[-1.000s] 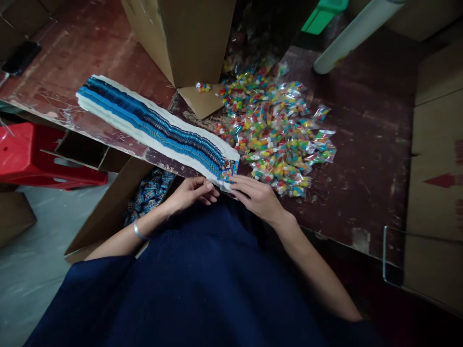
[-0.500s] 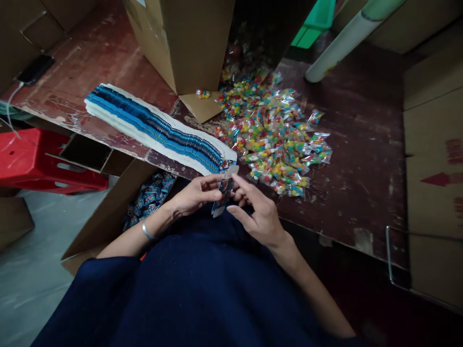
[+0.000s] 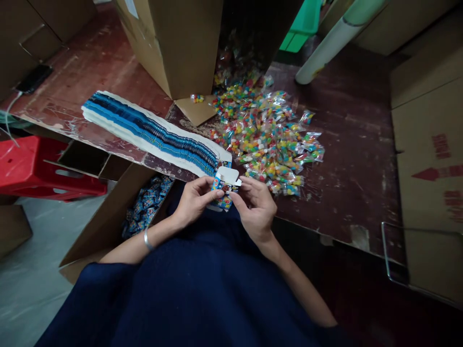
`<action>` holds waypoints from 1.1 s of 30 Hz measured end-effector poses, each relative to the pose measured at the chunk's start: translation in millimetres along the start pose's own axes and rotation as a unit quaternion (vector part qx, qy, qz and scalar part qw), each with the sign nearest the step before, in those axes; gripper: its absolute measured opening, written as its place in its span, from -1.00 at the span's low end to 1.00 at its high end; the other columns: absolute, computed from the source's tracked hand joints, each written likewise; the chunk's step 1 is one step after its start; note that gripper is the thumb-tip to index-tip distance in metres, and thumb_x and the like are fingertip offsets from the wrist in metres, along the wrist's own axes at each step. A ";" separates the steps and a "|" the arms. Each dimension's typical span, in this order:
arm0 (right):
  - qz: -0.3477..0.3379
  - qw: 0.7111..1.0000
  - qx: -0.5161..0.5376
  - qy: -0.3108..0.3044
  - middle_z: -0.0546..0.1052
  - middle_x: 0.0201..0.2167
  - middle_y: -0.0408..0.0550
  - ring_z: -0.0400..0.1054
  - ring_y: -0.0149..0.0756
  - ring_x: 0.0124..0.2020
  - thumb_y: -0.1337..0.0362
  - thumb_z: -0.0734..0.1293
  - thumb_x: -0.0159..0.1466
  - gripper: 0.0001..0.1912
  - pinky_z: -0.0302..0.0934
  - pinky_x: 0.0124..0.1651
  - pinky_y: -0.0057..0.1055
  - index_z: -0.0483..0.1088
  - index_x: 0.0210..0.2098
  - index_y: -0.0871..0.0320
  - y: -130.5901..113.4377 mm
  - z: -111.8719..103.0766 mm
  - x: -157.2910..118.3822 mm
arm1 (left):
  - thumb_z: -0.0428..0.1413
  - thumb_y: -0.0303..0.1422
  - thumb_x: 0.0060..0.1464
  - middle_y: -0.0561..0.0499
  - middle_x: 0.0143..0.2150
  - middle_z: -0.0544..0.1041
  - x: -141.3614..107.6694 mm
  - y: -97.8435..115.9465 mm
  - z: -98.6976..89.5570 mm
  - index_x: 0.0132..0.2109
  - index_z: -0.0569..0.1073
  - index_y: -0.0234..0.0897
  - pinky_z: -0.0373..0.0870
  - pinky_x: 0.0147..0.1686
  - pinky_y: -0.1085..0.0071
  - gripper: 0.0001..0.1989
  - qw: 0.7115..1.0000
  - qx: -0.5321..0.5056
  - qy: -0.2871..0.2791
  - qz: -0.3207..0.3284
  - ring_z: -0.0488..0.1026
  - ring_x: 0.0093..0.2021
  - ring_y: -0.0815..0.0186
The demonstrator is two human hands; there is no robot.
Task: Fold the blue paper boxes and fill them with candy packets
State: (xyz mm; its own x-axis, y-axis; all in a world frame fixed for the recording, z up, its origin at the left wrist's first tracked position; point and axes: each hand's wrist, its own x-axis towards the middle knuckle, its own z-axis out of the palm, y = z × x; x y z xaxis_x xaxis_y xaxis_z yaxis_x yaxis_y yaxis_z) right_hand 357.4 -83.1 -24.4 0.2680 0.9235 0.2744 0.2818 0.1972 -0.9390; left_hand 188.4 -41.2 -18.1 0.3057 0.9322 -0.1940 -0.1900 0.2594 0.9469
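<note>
A small blue printed box (image 3: 224, 189) with raised white flaps is held between both hands near the table's front edge. My left hand (image 3: 197, 198) pinches its left side between thumb and fingers. On the right side, my right hand (image 3: 256, 203) grips it with thumb and fingertips. Just beyond the box lies a long row of flat blue and white cartons (image 3: 152, 130), running to the back left. A pile of clear packets of colourful candies (image 3: 267, 135) lies to the right of that row.
An open cardboard box (image 3: 97, 217) at lower left holds blue packages (image 3: 146, 205). A tall carton (image 3: 184, 48) stands behind the row. Also in view are a red stool (image 3: 47, 166), a white pole (image 3: 325, 50) and a green basket (image 3: 298, 31).
The carton, seen narrow and flat before, is now opened out with its white flaps up. My right hand has closed on its right side. The whole view has shifted slightly.
</note>
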 end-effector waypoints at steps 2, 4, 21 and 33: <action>-0.006 0.999 0.002 0.039 0.65 -0.18 -0.04 0.61 -0.22 -0.26 0.19 0.50 0.29 -0.59 0.58 -0.21 -0.31 0.45 0.11 0.03 1.6 6.2 -2.9 | 0.43 -0.12 -0.01 0.08 -0.30 0.55 -3.7 -2.5 5.8 0.10 0.50 -0.15 0.55 -0.24 0.39 -0.45 0.999 0.017 0.023 0.029 0.54 -0.31 0.32; -0.014 0.999 -0.008 0.046 0.64 -0.19 -0.05 0.58 -0.23 -0.30 0.20 0.47 0.31 -0.65 0.56 -0.25 -0.30 0.48 0.08 0.02 2.0 8.9 -3.2 | 0.41 -0.13 0.02 0.08 -0.26 0.53 -6.7 -4.2 8.0 0.23 0.42 -0.08 0.54 -0.29 0.41 -0.34 0.997 0.052 0.031 0.055 0.51 -0.34 0.35; 0.055 0.991 0.108 -0.061 0.57 -0.33 -0.11 0.51 -0.27 -0.29 -0.04 0.49 0.28 -0.68 0.47 -0.20 -0.32 0.45 -0.27 0.06 0.2 6.1 16.8 | 0.38 -0.28 0.06 0.06 -0.17 0.43 -2.3 0.3 -8.4 -0.01 0.30 -0.17 0.57 -0.26 0.50 -0.53 0.994 0.086 -0.056 0.026 0.51 -0.22 0.38; 0.211 0.957 0.135 -0.148 0.54 -0.51 -0.16 0.36 -0.37 -0.47 0.05 0.61 0.08 -0.68 0.25 -0.38 -0.40 0.53 -0.49 0.13 5.8 -12.8 39.8 | 0.29 -0.39 0.18 -0.07 -0.03 0.56 0.5 0.1 -17.7 0.33 0.31 -0.12 0.56 -0.26 0.44 -0.39 0.978 0.139 -0.149 0.049 0.54 -0.27 0.36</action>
State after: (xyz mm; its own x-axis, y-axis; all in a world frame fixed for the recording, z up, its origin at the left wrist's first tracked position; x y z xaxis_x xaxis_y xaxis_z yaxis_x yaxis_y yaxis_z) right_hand 381.5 -49.5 -16.3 0.0218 0.9846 -0.1736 -0.0526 -0.1722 -0.9836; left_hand 172.1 -36.2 -22.7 0.5646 0.8235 -0.0547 0.0170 0.0547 0.9984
